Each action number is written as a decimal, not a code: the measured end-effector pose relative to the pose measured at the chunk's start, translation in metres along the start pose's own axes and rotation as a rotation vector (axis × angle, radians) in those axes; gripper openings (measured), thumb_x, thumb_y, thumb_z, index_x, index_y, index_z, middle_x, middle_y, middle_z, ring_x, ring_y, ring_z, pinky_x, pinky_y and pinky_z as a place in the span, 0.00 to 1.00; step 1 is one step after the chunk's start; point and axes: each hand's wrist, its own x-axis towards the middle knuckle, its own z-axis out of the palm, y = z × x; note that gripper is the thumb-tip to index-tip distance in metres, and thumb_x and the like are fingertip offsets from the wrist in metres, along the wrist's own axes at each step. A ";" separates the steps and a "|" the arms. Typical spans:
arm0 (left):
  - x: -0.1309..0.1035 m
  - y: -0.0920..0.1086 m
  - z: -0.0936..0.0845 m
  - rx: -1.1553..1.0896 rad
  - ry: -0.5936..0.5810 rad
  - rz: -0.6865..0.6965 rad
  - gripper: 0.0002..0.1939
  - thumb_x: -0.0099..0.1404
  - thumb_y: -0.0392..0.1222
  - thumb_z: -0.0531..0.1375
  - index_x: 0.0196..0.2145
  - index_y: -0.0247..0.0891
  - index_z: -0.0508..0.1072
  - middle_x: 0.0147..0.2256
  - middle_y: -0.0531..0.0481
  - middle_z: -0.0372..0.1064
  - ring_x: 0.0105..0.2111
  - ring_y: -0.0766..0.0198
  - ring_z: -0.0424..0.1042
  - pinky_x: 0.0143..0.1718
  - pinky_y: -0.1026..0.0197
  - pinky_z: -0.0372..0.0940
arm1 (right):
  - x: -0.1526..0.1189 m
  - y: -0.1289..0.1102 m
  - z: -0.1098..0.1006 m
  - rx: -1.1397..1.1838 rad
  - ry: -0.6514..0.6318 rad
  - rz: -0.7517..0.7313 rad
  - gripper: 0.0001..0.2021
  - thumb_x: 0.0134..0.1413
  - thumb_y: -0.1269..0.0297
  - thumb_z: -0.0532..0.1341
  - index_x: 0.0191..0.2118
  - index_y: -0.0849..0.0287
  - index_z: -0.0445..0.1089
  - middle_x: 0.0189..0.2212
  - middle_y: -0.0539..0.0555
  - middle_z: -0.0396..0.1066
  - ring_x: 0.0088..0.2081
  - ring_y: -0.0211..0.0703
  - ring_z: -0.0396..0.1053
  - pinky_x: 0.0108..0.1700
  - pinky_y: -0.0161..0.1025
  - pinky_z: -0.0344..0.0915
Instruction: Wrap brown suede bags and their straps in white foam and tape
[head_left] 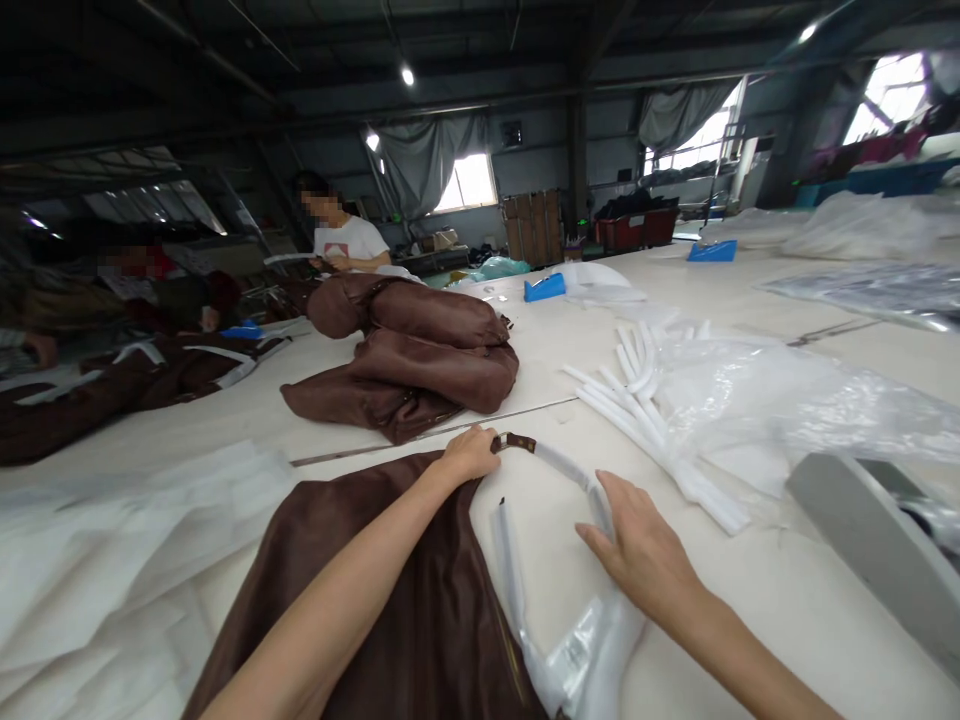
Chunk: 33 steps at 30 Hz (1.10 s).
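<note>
A brown leather bag [420,580] lies on the table in front of me. Its strap [562,462], mostly sleeved in white wrapping, curves out to the right from a metal ring and a short brown leather tab [521,443]. My left hand [471,453] is closed on the bag's upper corner beside that ring; its fingertips are partly hidden. Thumb and fingers apart, my right hand [637,535] rests against the wrapped strap. Another white-wrapped strap end [506,555] runs down the bag's right side to clear plastic with a label [576,640].
More brown leather bags [442,365] are heaped beyond. White foam tubes [637,400] and clear plastic bags [795,395] lie to the right, near a grey device [862,530]. White sheets [112,540] cover the left. A person [349,240] stands across the table.
</note>
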 end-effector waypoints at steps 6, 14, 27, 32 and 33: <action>-0.021 0.006 -0.022 -0.120 -0.136 -0.078 0.18 0.69 0.49 0.60 0.51 0.35 0.70 0.50 0.45 0.69 0.46 0.53 0.72 0.46 0.49 0.71 | 0.025 0.020 0.034 0.020 0.031 0.087 0.13 0.45 0.81 0.54 0.36 0.57 0.64 0.33 0.58 0.67 0.37 0.52 0.64 0.38 0.44 0.63; -0.083 0.018 -0.046 -0.435 -0.452 -0.375 0.29 0.54 0.67 0.63 0.34 0.35 0.78 0.32 0.46 0.72 0.29 0.59 0.68 0.28 0.62 0.61 | 0.016 0.013 0.014 0.173 0.251 0.063 0.10 0.51 0.77 0.50 0.36 0.54 0.57 0.34 0.53 0.61 0.36 0.45 0.62 0.40 0.41 0.63; -0.114 0.005 0.025 -0.105 -0.249 0.145 0.20 0.59 0.62 0.58 0.29 0.41 0.67 0.34 0.50 0.68 0.37 0.55 0.64 0.40 0.58 0.58 | -0.047 0.047 -0.067 0.214 0.157 0.256 0.15 0.61 0.56 0.54 0.48 0.55 0.70 0.47 0.55 0.74 0.47 0.46 0.72 0.46 0.41 0.69; -0.116 0.001 0.032 -0.163 -0.334 0.068 0.23 0.61 0.65 0.56 0.31 0.41 0.63 0.24 0.57 0.59 0.25 0.63 0.54 0.28 0.63 0.51 | -0.029 0.091 -0.104 0.001 0.194 0.387 0.21 0.64 0.58 0.47 0.50 0.63 0.71 0.50 0.64 0.73 0.53 0.54 0.69 0.57 0.50 0.62; -0.115 0.001 0.032 -0.181 -0.336 0.072 0.23 0.61 0.65 0.56 0.30 0.41 0.63 0.25 0.57 0.58 0.25 0.63 0.54 0.28 0.63 0.51 | -0.019 0.097 -0.106 -0.042 0.183 0.390 0.21 0.64 0.59 0.47 0.51 0.64 0.70 0.52 0.65 0.71 0.55 0.54 0.67 0.59 0.51 0.60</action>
